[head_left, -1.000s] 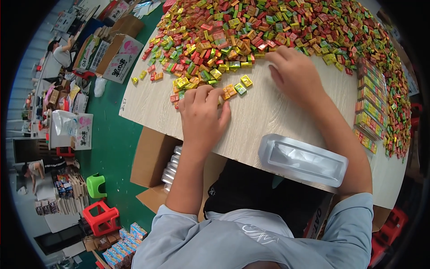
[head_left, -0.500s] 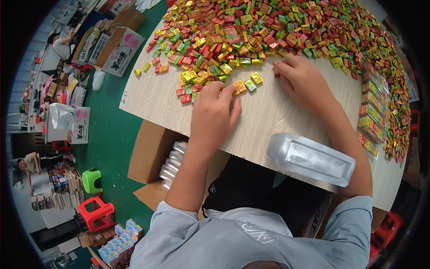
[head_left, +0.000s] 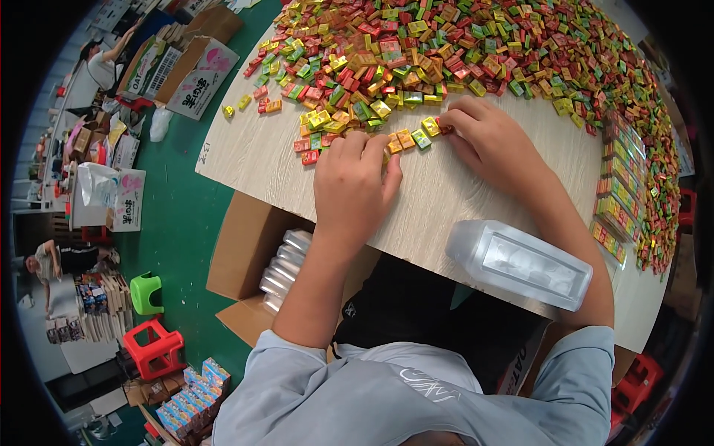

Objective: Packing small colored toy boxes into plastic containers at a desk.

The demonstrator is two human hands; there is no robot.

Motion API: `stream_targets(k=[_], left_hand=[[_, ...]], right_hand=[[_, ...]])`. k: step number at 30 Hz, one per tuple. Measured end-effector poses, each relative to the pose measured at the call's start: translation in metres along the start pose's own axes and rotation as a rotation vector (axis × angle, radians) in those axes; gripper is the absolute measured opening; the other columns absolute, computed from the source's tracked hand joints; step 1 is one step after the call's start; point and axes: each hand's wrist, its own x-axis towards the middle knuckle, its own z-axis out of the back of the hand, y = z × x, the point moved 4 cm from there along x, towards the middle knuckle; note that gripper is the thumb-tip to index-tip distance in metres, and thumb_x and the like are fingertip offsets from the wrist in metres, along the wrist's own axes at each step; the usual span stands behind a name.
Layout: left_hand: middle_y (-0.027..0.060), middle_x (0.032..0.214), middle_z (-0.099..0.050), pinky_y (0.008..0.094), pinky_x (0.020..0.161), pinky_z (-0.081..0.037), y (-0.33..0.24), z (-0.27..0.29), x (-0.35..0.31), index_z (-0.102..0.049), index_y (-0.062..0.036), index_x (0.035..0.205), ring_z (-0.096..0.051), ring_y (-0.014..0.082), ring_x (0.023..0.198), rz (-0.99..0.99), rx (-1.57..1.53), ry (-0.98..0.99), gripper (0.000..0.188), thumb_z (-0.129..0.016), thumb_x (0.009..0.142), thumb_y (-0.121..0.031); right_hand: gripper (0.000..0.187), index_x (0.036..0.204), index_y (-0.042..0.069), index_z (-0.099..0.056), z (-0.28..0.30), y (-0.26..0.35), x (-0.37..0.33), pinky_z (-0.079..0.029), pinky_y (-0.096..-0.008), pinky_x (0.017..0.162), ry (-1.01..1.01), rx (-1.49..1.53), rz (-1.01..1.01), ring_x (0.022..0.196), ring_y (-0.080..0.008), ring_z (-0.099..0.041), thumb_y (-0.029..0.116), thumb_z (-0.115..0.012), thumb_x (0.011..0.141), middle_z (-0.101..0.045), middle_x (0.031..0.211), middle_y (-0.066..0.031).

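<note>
My left hand [head_left: 353, 182] rests on the table with its fingers curled down over one end of a short row of small foil-wrapped candies; a yellow one shows between thumb and forefinger. Orange candies [head_left: 401, 140], a green candy [head_left: 421, 138] and a yellow candy [head_left: 431, 126] continue the row to the right. At its right end my right hand [head_left: 494, 145] pinches a red candy [head_left: 445, 128], mostly hidden by the fingertips, against or very near the yellow one. Beyond my left fingers lies a small group of mixed candies [head_left: 320, 120].
A large candy heap [head_left: 476, 52] covers the table's far side. A clear plastic tray [head_left: 520, 264] lies near the front edge, beside my right forearm. Packed candy rows [head_left: 619, 186] stand at right. An open carton [head_left: 242, 249] below holds clear containers [head_left: 288, 264]. Stools and people are at left.
My right hand has moved left with the red candy, from beside the heap to the row's right end. My left hand stays at the row's other end, nearly still.
</note>
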Motion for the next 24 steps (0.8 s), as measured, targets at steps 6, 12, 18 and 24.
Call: stream_targets(k=[6,12,18,24], left_hand=[[0.0098,0.098,-0.061,0.0433,0.081,-0.051,0.001,-0.002,-0.002,-0.071,-0.0046,0.110,-0.063,0.0288,0.092,0.012,-0.040,0.017,0.027,-0.077,0.088,-0.019],[0.0133,0.104,-0.061,0.0448,0.088,-0.052,0.001,-0.005,0.000,-0.068,-0.0010,0.117,-0.064,0.0325,0.098,0.002,-0.099,0.030,0.032,-0.075,0.090,-0.017],[0.0148,0.107,-0.058,0.0449,0.091,-0.052,0.001,-0.008,0.002,-0.066,0.0013,0.121,-0.062,0.0329,0.101,0.007,-0.133,0.082,0.037,-0.075,0.090,-0.017],[0.0150,0.106,-0.057,0.0446,0.091,-0.051,-0.001,-0.009,0.002,-0.064,0.0024,0.127,-0.061,0.0320,0.102,0.024,-0.157,0.123,0.043,-0.075,0.090,-0.018]], right_hand=[[0.029,0.121,0.003,-0.068,-0.005,0.001,0.003,-0.054,-0.0436,0.093,0.020,-0.002,-0.010,0.108,-0.0363,-0.065,0.004,-0.069,0.092,-0.066,0.117,-0.0137],[0.034,0.124,0.006,-0.068,-0.008,0.003,0.003,-0.054,-0.0440,0.092,0.009,0.037,-0.017,0.108,-0.0357,-0.065,0.001,-0.069,0.091,-0.064,0.120,-0.0138],[0.033,0.122,0.005,-0.068,-0.009,0.003,0.003,-0.054,-0.0443,0.090,0.018,-0.008,0.073,0.106,-0.0347,-0.064,0.000,-0.069,0.089,-0.063,0.115,-0.0141],[0.032,0.121,0.002,-0.067,-0.009,0.003,-0.001,-0.054,-0.0430,0.091,0.053,0.083,0.046,0.106,-0.0345,-0.063,-0.001,-0.069,0.090,-0.062,0.115,-0.0154]])
